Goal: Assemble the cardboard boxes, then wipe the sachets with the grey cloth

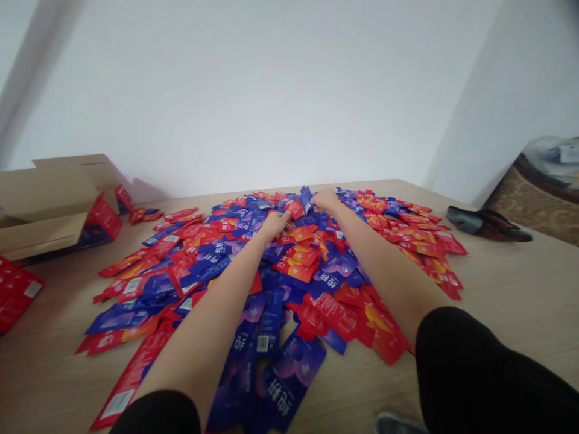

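A wide heap of red and blue packets point(296, 262) covers the middle of the wooden table. Both my arms reach to its far side. My left hand point(275, 224) is at the heap with its fingers pinched together beside a red packet point(295, 209); what lies between the fingertips is too small to make out. Just to the right, my right hand point(326, 199) is closed, next to a blue packet point(307, 199) that stands up from the heap. Its fingertips are partly hidden, and whether they grip that packet is unclear.
An open cardboard box point(49, 193) stands at the left, with a red box point(17, 292) nearer me. A dark, shiny object point(484, 223) lies on the table point(511, 301) at the right. Behind the table rises a white wall point(271, 90). A patterned chair point(534, 199) stands beyond the right edge.
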Demonstrator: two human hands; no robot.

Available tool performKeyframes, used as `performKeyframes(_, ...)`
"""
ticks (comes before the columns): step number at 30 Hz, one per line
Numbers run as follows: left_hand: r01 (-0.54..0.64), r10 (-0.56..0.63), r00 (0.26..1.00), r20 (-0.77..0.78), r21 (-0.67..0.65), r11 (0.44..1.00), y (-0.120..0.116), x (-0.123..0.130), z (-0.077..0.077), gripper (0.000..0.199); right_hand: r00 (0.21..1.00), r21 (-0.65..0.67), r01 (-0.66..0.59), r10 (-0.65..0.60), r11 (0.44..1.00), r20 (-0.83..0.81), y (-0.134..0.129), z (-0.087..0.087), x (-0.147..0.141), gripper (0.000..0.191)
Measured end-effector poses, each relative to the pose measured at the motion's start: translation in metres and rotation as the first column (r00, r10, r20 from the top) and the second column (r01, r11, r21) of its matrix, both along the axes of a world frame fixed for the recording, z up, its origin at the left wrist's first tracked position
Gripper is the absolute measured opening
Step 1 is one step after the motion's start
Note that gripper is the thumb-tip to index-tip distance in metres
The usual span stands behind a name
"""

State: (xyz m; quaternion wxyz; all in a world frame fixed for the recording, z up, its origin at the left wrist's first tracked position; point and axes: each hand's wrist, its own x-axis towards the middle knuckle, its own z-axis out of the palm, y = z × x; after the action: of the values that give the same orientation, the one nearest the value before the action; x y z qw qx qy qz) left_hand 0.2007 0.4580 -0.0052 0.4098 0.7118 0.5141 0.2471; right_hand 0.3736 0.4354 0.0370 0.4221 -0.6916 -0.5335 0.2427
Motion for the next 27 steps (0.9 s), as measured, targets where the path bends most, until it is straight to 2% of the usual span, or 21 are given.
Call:
performKeyframes(3, 0.072, -0.06, 0.976, 0.21, -0.05, 0.996, -0.02, 0.001, 0.016, 0.047, 0.984, 0.052, -0.113, 0.119, 0.992, -0.131, -0.028, 0.028, 0.003, 0.035)
performKeyframes(6, 0.135, -0.108, 0.905, 0.412, -0.038, 0.99, -0.044, 0.001, 0.039, 0.055, 0.94, 0.088, -0.228, 0.242, 0.97, -0.241, -0.063, 0.046, -0.002, 0.016)
performKeyframes(8, 0.165, -0.129, 0.854, 0.504, -0.027, 0.986, -0.064, -0.003, 0.051, 0.052, 0.9, 0.098, -0.301, 0.316, 0.949, -0.3, -0.091, 0.051, -0.007, 0.004)
performKeyframes(9, 0.178, -0.136, 0.833, 0.536, -0.026, 0.984, -0.075, -0.007, 0.055, 0.051, 0.879, 0.1, -0.334, 0.348, 0.937, -0.326, -0.105, 0.052, -0.01, 0.004)
performKeyframes(12, 0.196, -0.136, 0.792, 0.594, -0.036, 0.98, -0.116, -0.023, 0.056, 0.048, 0.828, 0.095, -0.409, 0.413, 0.908, -0.379, -0.15, 0.051, -0.019, 0.007)
performKeyframes(14, 0.185, -0.117, 0.782, 0.612, -0.048, 0.982, -0.148, -0.035, 0.049, 0.047, 0.794, 0.072, -0.464, 0.451, 0.883, -0.408, -0.18, 0.043, -0.028, 0.012)
performKeyframes(16, 0.167, -0.089, 0.784, 0.614, -0.071, 0.983, -0.18, -0.046, 0.037, 0.048, 0.74, 0.038, -0.537, 0.492, 0.843, -0.459, -0.207, 0.029, -0.038, 0.022)
performKeyframes(19, 0.145, -0.049, 0.807, 0.589, -0.117, 0.983, -0.227, -0.061, 0.013, 0.051, 0.684, 0.01, -0.581, 0.495, 0.814, -0.537, -0.243, -0.005, -0.057, 0.039)
performKeyframes(22, 0.173, -0.05, 0.859, 0.51, -0.198, 0.965, -0.269, -0.08, -0.011, 0.055, 0.703, -0.037, -0.571, 0.466, 0.82, -0.538, -0.277, -0.04, -0.074, 0.043)
performKeyframes(24, 0.238, -0.098, 0.901, 0.422, -0.291, 0.927, -0.293, -0.098, -0.021, 0.058, 0.74, -0.054, -0.584, 0.503, 0.81, -0.446, -0.303, -0.058, -0.081, 0.034)
performKeyframes(25, 0.276, -0.133, 0.915, 0.38, -0.352, 0.894, -0.304, -0.11, -0.022, 0.058, 0.778, -0.036, -0.572, 0.528, 0.82, -0.339, -0.316, -0.064, -0.084, 0.027)
performKeyframes(27, 0.354, -0.245, 0.927, 0.283, -0.448, 0.821, -0.327, -0.133, -0.016, 0.057, 0.862, 0.06, -0.506, 0.507, 0.86, 0.005, -0.343, -0.074, -0.087, 0.017)
